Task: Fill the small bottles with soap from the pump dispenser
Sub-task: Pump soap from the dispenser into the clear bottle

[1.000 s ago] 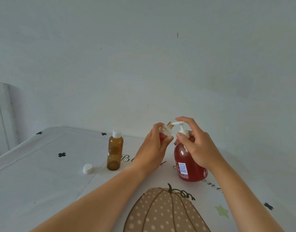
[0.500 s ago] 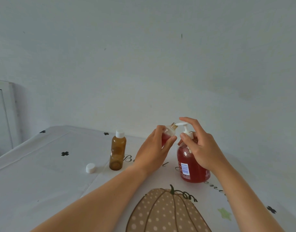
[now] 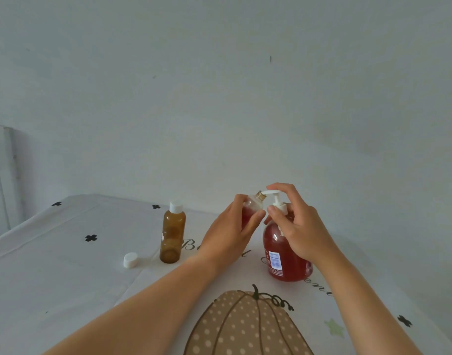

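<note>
step: filling the first small bottle [image 3: 253, 204]; red soap shows only in its lower part.
left hand [image 3: 227, 231]: fingers curled round the small bottle, held tilted, its open neck at the tip of the pump head [image 3: 272, 192].
right hand [image 3: 299, 226]: curled on the pump dispenser [image 3: 286, 252], forefinger over the pump head, thumb at the collar.
next move: probably more presses, with the neck kept under the tip.
left of the left hand: capped brown bottle [image 3: 172, 234] and loose white cap [image 3: 130, 260] on the tabletop [image 3: 66, 278].

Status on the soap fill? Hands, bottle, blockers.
Left hand grips small bottle, tilted, mouth at spout. Right hand grips pump dispenser, forefinger atop. Nothing in the way.
</note>
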